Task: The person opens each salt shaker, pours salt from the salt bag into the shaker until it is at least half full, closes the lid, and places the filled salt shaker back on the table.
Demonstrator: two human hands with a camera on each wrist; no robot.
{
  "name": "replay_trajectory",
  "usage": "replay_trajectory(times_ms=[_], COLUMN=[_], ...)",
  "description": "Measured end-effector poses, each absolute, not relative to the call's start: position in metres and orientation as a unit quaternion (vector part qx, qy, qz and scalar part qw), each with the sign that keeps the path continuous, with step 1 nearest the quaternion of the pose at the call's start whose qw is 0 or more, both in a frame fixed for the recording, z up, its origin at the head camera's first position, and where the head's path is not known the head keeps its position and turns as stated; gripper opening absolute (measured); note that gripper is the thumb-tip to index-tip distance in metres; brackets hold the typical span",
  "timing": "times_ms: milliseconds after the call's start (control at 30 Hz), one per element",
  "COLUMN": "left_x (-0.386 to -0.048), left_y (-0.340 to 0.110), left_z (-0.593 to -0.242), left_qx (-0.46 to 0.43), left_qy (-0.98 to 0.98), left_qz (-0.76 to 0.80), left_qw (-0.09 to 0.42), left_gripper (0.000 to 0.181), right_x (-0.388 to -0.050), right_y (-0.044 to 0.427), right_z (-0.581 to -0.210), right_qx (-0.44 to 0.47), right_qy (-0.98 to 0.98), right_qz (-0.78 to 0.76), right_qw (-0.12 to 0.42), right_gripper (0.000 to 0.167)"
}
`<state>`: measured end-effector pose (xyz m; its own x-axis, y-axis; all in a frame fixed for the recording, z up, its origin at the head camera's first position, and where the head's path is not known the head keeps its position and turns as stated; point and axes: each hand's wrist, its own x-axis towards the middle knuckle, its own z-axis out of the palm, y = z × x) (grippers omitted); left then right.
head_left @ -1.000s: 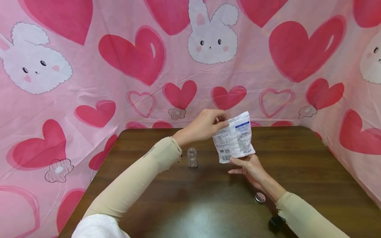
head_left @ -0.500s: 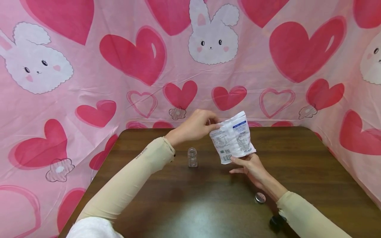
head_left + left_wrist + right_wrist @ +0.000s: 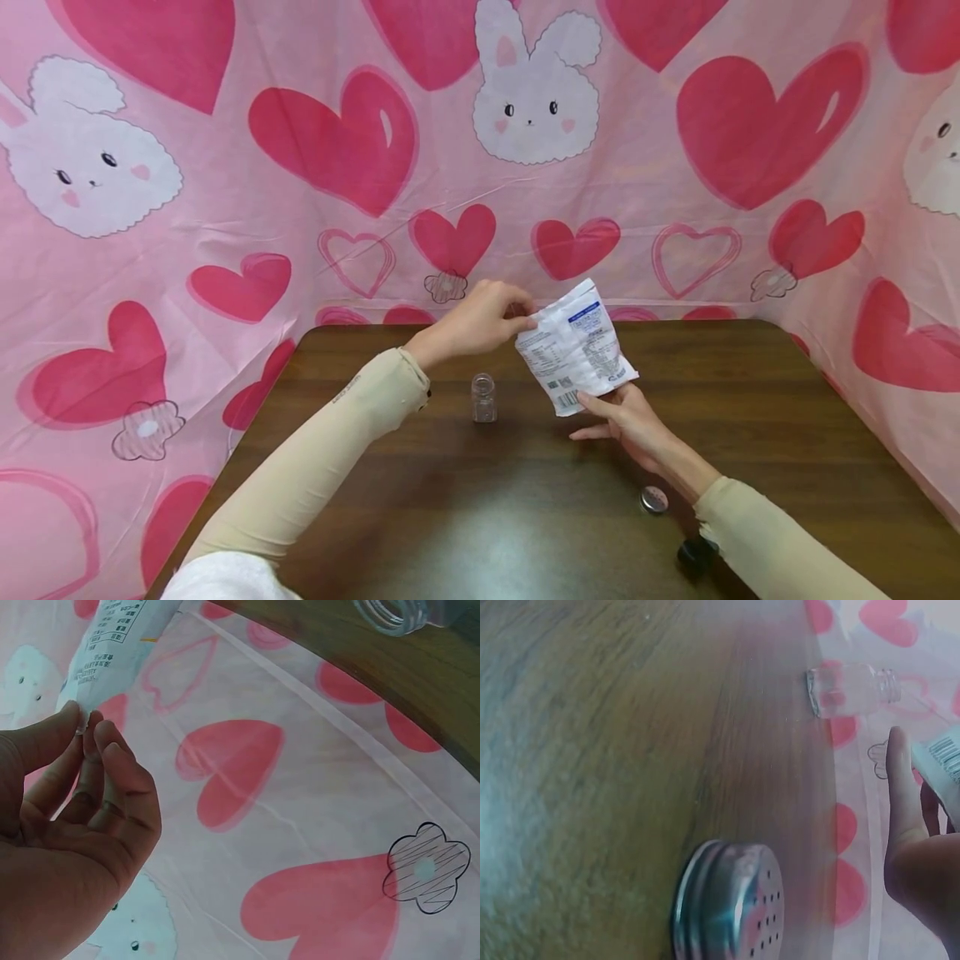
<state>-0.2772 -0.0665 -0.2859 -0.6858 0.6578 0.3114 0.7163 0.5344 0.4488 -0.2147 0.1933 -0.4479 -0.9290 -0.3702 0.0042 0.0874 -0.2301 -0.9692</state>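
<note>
A white printed packet with a blue stripe and a barcode is held tilted above the table. My left hand pinches its upper left corner between thumb and fingertips, as the left wrist view shows with the packet beyond the hand. From below, my right hand grips the packet's bottom edge, thumb on the printed side. An uncapped clear glass jar stands upright on the table, left of the packet and apart from both hands.
On the brown wooden table, a silver perforated shaker lid lies near the right forearm. Closer in, a black cap is partly hidden by the right sleeve. Pink heart-patterned cloth hangs around the table's back and sides.
The packet has shifted left and leans further over to the left. My left hand has moved left with its corner, while my right hand has stayed nearly in place.
</note>
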Motion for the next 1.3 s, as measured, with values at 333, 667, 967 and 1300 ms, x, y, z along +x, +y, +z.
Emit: replay_trajectory(times_ms=[333,667,967,1300], left_x=[-0.278,-0.280,-0.280,-0.280], left_y=[-0.071,-0.074,-0.077,-0.084], left_z=[-0.291,-0.294,-0.299,-0.304], left_qx=[-0.388,-0.381,-0.364,-0.360], left_qy=[-0.873,-0.874,-0.873,-0.875], left_qz=[-0.288,-0.293,-0.316,-0.316], left_qw=[0.062,0.072,0.078,0.071], left_gripper=[0.007,0.009,0.004,0.005], right_x=[-0.217,-0.216,-0.213,-0.217], right_y=[0.195,0.193,0.186,0.183], right_z=[-0.448,-0.442,-0.443,-0.444], right_qx=[-0.138,-0.143,-0.192,-0.189], right_qy=[0.585,0.581,0.561,0.580], right_qz=[-0.773,-0.770,-0.783,-0.779], right_qw=[0.201,0.222,0.190,0.146], right_gripper=[0.041,0.047,0.045,0.047])
